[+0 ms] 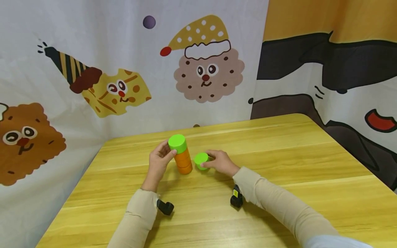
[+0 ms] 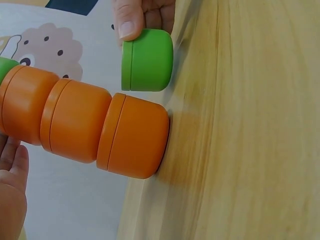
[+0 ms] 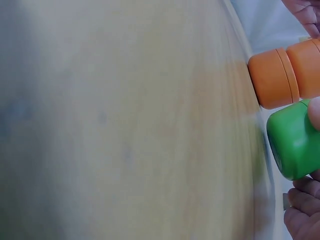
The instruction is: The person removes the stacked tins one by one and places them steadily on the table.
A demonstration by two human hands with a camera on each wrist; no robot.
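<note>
— So, what's the left hand [image 1: 159,159] doing with that stack [image 1: 182,155]?

— It's wrapped around the upper part of it, fingers and thumb curled near the green piece on top. The stack stands upright on the wooden surface [image 1: 279,165]: three orange cups [image 2: 95,125] nested one above another in the left wrist view, with green at the top. My guess is the hand grips high up to steady the tower, since a tall narrow stack like that would tip easily.

— And the right hand [image 1: 221,162]?

— It's pinching a loose green cup [image 1: 201,160], thumb on one side and the other fingers behind it. The left wrist view shows the thumb [image 2: 129,19] pressed on the cup's wall. The cup sits on the surface with its flat closed end up.

— How close is that cup to the stack?

— Just beside the base, to the stack's right as the person sees it. In the right wrist view the green cup [image 3: 295,140] lies right next to the lowest orange one; whether they actually touch, I cannot tell.

— Why hold it so low?

— Probably because it rests on the surface, so the fingers come at it from the side. The right hand lies directly over it and behind it.
</note>
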